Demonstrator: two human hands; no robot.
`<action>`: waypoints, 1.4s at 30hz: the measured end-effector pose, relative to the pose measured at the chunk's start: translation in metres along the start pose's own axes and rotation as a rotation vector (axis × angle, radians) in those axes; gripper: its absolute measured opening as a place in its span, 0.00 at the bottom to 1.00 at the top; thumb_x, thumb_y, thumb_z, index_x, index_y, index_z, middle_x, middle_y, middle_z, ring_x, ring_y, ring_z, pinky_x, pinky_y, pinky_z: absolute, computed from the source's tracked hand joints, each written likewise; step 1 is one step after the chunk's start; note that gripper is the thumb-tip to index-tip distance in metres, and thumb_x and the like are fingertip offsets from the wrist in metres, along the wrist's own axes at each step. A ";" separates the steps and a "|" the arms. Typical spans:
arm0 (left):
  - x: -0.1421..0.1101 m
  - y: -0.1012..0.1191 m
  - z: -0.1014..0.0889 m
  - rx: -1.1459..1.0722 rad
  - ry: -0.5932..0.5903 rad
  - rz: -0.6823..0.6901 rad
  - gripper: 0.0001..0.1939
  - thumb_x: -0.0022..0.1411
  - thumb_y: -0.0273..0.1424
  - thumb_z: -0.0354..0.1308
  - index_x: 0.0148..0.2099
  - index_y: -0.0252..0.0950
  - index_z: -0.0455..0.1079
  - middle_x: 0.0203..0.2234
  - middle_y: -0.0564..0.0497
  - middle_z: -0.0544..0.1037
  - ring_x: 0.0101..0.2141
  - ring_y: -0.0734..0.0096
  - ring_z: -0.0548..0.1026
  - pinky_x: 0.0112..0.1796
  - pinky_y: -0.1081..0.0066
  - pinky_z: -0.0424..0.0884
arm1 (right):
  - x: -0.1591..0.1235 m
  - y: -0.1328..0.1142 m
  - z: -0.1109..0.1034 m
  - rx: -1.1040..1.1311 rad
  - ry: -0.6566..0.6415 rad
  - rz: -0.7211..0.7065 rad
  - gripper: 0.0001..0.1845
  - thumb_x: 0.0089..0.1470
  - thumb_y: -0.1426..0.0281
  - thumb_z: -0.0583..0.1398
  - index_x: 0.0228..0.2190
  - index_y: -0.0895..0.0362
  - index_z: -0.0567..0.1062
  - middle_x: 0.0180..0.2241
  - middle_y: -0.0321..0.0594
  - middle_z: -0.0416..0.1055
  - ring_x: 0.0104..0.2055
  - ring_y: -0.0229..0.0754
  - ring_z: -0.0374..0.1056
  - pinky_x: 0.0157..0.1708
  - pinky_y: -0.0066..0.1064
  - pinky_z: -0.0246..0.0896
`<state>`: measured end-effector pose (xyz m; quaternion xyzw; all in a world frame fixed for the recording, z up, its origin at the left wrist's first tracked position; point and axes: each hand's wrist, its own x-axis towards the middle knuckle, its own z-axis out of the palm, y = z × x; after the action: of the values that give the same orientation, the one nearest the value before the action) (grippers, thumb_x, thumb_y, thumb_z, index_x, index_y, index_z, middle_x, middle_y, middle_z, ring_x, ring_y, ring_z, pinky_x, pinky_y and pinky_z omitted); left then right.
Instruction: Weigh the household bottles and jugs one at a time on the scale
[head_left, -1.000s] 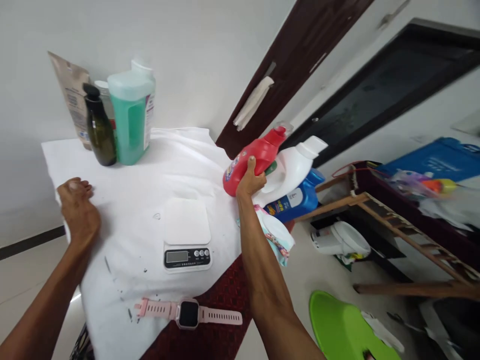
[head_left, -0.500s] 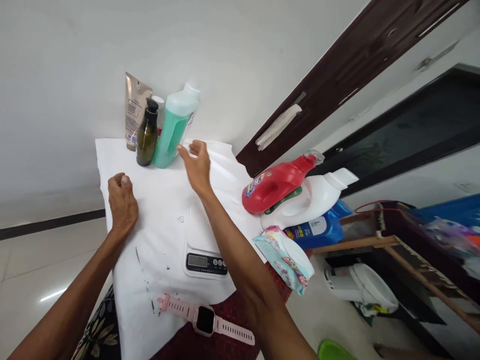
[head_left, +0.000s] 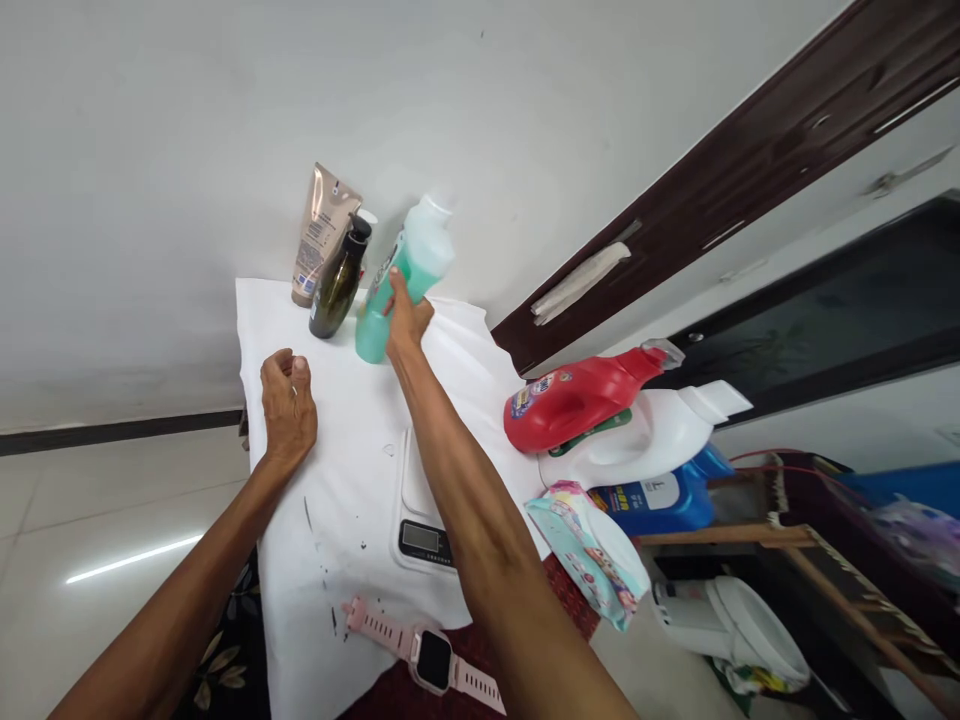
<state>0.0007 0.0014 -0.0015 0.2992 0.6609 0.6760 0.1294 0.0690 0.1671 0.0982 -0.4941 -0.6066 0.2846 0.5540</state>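
Observation:
My right hand [head_left: 406, 322] is wrapped around a green detergent bottle [head_left: 405, 272] at the far end of the white cloth [head_left: 352, 470], and the bottle leans to the right. My left hand [head_left: 287, 412] rests on the cloth as a loose fist with nothing visible in it. A dark green pump bottle [head_left: 337, 282] and a beige tube [head_left: 321, 232] stand just left of the green bottle. A white kitchen scale [head_left: 421, 500] lies partly under my right forearm.
A red bottle [head_left: 577, 400], a white bottle [head_left: 645, 442] and a blue bottle [head_left: 660, 500] lie piled at the table's right edge, beside a wipes pack [head_left: 592, 545]. A pink smartwatch [head_left: 427, 655] lies near the front. A white appliance [head_left: 720, 625] sits on the floor.
My right hand let go of the red bottle at the right edge, crossed the table and closed on the green bottle, tilting it. My left hand stayed on the cloth.

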 end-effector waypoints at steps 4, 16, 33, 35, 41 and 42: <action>0.000 0.001 0.000 -0.003 -0.004 -0.002 0.25 0.77 0.54 0.45 0.56 0.39 0.66 0.54 0.37 0.74 0.56 0.54 0.74 0.59 0.53 0.71 | -0.010 -0.004 -0.045 0.203 0.046 0.092 0.30 0.59 0.46 0.67 0.19 0.48 0.61 0.15 0.25 0.57 0.20 0.36 0.57 0.24 0.33 0.62; 0.001 0.003 -0.002 0.101 -0.021 0.046 0.33 0.76 0.57 0.41 0.58 0.33 0.66 0.54 0.33 0.75 0.56 0.50 0.74 0.59 0.49 0.71 | -0.048 -0.056 -0.131 0.447 0.066 0.043 0.32 0.45 0.48 0.75 0.18 0.50 0.62 0.15 0.22 0.50 0.16 0.31 0.51 0.19 0.30 0.63; 0.003 0.013 -0.004 0.132 -0.030 0.001 0.19 0.78 0.47 0.47 0.52 0.37 0.66 0.51 0.38 0.74 0.56 0.49 0.74 0.61 0.50 0.70 | -0.139 -0.059 -0.260 0.315 0.159 0.023 0.32 0.40 0.55 0.79 0.14 0.53 0.64 0.11 0.22 0.52 0.13 0.29 0.49 0.18 0.29 0.58; 0.002 0.015 -0.005 0.162 -0.047 0.001 0.18 0.79 0.45 0.46 0.52 0.35 0.65 0.51 0.37 0.74 0.55 0.51 0.74 0.60 0.50 0.70 | -0.139 -0.053 -0.263 0.335 0.173 0.024 0.32 0.39 0.54 0.78 0.15 0.53 0.64 0.11 0.22 0.52 0.13 0.29 0.48 0.18 0.29 0.58; 0.004 0.014 -0.006 0.199 -0.048 0.002 0.16 0.80 0.43 0.44 0.51 0.35 0.63 0.45 0.43 0.73 0.50 0.58 0.73 0.60 0.50 0.68 | -0.144 -0.046 -0.271 0.334 0.111 0.002 0.28 0.47 0.51 0.75 0.18 0.53 0.67 0.14 0.24 0.56 0.16 0.32 0.54 0.23 0.32 0.64; 0.005 0.013 -0.006 0.196 -0.042 0.000 0.16 0.80 0.42 0.44 0.51 0.35 0.63 0.44 0.43 0.73 0.49 0.58 0.73 0.60 0.50 0.68 | -0.145 -0.045 -0.274 0.314 0.079 -0.009 0.26 0.50 0.51 0.74 0.20 0.53 0.69 0.16 0.27 0.60 0.19 0.34 0.58 0.27 0.33 0.66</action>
<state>-0.0036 -0.0020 0.0125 0.3246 0.7210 0.6015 0.1135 0.3023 -0.0366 0.1427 -0.4096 -0.5344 0.3538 0.6492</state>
